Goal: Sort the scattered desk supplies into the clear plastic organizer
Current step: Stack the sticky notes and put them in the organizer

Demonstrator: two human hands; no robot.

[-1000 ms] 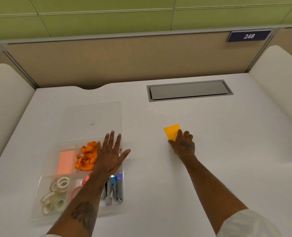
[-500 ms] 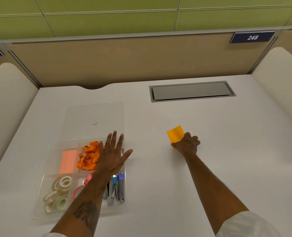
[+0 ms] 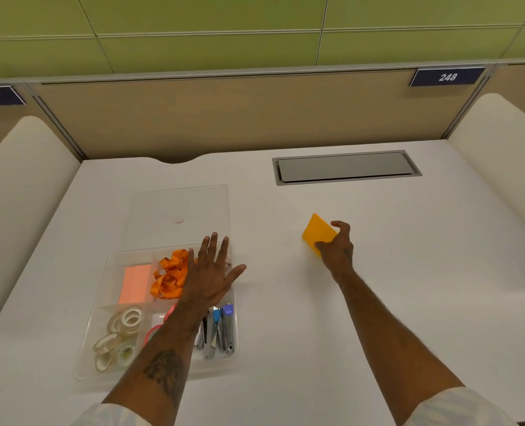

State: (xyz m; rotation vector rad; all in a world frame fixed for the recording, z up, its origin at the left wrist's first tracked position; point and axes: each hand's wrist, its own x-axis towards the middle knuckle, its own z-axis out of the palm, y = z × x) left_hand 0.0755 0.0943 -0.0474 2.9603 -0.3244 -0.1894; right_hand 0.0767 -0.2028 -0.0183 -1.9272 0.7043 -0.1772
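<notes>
The clear plastic organizer [image 3: 113, 368] lies at the desk's near left. Its compartments hold a pink sticky note pad [image 3: 134, 283], orange ribbon [image 3: 170, 276], clear tape rolls [image 3: 119, 333] and staplers [image 3: 221, 329]. My left hand [image 3: 210, 272] rests flat with fingers spread over the organizer's far right part. To the right, my right hand [image 3: 336, 245] pinches an orange sticky note pad [image 3: 318, 230] and tilts it up off the white desk [image 3: 378, 302].
The organizer's clear lid [image 3: 178, 210] lies flat just behind it, with a small pink dot on it. A grey cable hatch [image 3: 345, 167] is set into the desk at the back right. Cream side panels flank the desk; a partition stands behind.
My right hand has closed round the orange pad and lifted its far edge off the desk. The left hand has stayed on the organizer.
</notes>
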